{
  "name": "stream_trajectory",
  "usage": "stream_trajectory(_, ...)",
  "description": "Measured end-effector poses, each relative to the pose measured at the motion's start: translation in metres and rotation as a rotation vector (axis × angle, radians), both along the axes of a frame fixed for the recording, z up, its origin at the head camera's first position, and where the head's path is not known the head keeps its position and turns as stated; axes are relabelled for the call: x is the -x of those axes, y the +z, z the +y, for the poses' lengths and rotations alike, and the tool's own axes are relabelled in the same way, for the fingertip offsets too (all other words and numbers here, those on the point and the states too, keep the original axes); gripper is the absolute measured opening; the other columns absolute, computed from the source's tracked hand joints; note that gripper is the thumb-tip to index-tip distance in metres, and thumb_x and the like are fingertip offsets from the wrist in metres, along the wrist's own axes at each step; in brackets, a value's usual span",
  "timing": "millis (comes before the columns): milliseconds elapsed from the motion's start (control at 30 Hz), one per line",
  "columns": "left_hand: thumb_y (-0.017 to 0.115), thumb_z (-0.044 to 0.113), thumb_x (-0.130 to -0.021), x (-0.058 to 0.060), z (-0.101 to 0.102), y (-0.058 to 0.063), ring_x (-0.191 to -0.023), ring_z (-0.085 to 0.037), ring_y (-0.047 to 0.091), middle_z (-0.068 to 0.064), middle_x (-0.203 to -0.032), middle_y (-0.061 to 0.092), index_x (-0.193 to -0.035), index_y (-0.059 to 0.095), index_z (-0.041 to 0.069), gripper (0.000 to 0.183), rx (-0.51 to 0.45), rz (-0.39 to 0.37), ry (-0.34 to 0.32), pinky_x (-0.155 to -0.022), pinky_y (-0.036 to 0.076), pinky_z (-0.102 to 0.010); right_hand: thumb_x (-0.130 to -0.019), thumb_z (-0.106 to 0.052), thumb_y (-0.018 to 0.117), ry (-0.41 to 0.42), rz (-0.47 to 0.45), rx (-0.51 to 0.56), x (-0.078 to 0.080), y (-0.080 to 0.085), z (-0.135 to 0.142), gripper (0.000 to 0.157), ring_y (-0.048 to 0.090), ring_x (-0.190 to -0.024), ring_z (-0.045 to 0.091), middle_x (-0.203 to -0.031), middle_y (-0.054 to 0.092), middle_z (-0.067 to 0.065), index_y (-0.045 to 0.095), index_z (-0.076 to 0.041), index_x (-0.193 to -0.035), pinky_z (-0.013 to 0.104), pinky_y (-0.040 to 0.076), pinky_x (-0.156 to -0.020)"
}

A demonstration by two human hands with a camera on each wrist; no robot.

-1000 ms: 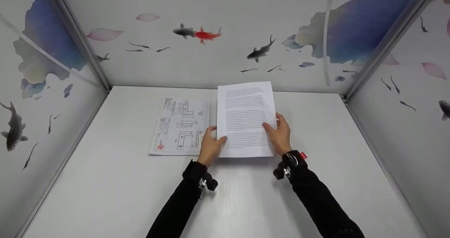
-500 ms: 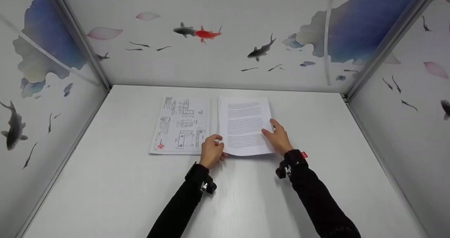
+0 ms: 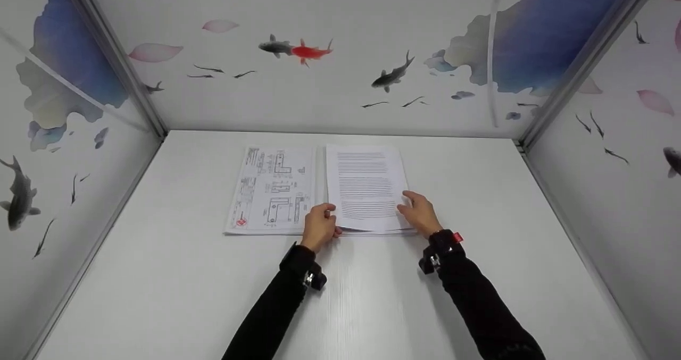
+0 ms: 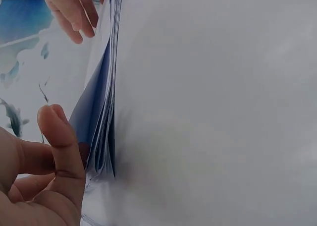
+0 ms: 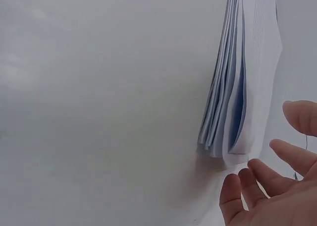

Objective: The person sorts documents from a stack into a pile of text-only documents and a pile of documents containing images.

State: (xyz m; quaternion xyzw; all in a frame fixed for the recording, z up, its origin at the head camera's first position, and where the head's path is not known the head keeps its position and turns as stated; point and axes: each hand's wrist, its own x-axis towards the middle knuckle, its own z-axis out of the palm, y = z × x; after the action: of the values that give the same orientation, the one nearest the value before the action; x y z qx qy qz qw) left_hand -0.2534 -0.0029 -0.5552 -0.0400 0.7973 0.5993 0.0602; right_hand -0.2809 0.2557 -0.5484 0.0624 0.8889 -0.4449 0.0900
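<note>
A stack of printed paper sheets [image 3: 367, 190] lies on the table, its top sheets shifted a little from those below. My left hand [image 3: 319, 227] is at the lower left edge, its fingers bent and right at the sheets. On the opposite edge my right hand [image 3: 422, 215] has its fingers spread, tips at the paper's side. In the left wrist view the layered sheets [image 4: 105, 117] fan apart near the left thumb [image 4: 57, 127]. The right wrist view shows loose sheet edges [image 5: 237, 102] beside the relaxed right fingers [image 5: 267, 179].
Left of the stack lies another pile of paper topped by a technical drawing [image 3: 274, 190], close to the left hand. A white table [image 3: 362, 296] carries both piles. Walls printed with fish [image 3: 393, 75] enclose it at the back and both sides.
The printed stack came down from a raised, tilted position onto the table, and its top sheets shifted left and away. The left thumb left the top page; the right hand loosened at the edge.
</note>
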Motion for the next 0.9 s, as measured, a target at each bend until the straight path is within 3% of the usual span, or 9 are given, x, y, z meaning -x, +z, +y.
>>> stream_trajectory(233,0.050,-0.006,-0.094,0.001,-0.002,0.000,-0.057,-0.013,0.061,-0.014,-0.100,0.056,-0.126,0.059,-0.005,0.033,0.058,-0.005,-0.036,-0.051,0.048,-0.021,-0.097,-0.017,0.054,0.002,-0.013,-0.030,0.000,-0.003,0.000,0.061,0.023,-0.147,0.038,-0.157,0.028,0.025,0.031,0.001,-0.151,0.050,0.021,-0.119)
stream_trajectory(433,0.053,-0.004,-0.092,0.001,0.000,-0.001,-0.057,-0.011,0.061,-0.009,-0.092,0.053,-0.125,0.059,-0.007,0.034,0.099,0.028,-0.064,-0.054,0.049,-0.022,-0.097,-0.019,0.054,0.030,0.006,-0.050,-0.003,-0.003,0.000,0.064,0.022,-0.148,0.039,-0.157,0.026,0.026,0.029,0.002,-0.151,0.050,0.019,-0.120)
stream_trajectory(600,0.061,0.005,-0.090,-0.001,0.000,-0.001,-0.068,-0.017,0.061,-0.011,-0.086,0.060,-0.123,0.061,-0.006,0.035,0.257,0.138,-0.106,-0.064,0.049,-0.029,-0.097,-0.017,0.054,0.074,0.050,-0.099,-0.004,-0.003,0.000,0.062,0.022,-0.147,0.041,-0.155,0.028,0.029,0.029,0.007,-0.149,0.051,0.019,-0.120)
stream_trajectory(767,0.068,0.021,-0.090,-0.009,0.000,-0.002,-0.102,-0.034,0.065,-0.021,-0.111,0.068,-0.125,0.061,-0.004,0.044,0.441,0.233,-0.159,-0.089,0.051,-0.044,-0.097,-0.016,0.053,0.094,0.070,-0.131,-0.004,-0.004,0.001,0.063,0.021,-0.147,0.043,-0.155,0.027,0.030,0.029,0.008,-0.149,0.051,0.017,-0.120)
stream_trajectory(900,0.077,0.040,-0.082,-0.014,0.000,-0.003,-0.103,-0.034,0.060,-0.021,-0.116,0.060,-0.127,0.062,0.005,0.059,0.583,0.224,-0.150,-0.085,0.051,-0.047,-0.095,-0.028,0.061,0.128,0.035,-0.146,-0.005,-0.005,0.005,0.077,0.015,-0.148,0.044,-0.158,0.020,0.029,0.022,0.004,-0.153,0.053,0.015,-0.120)
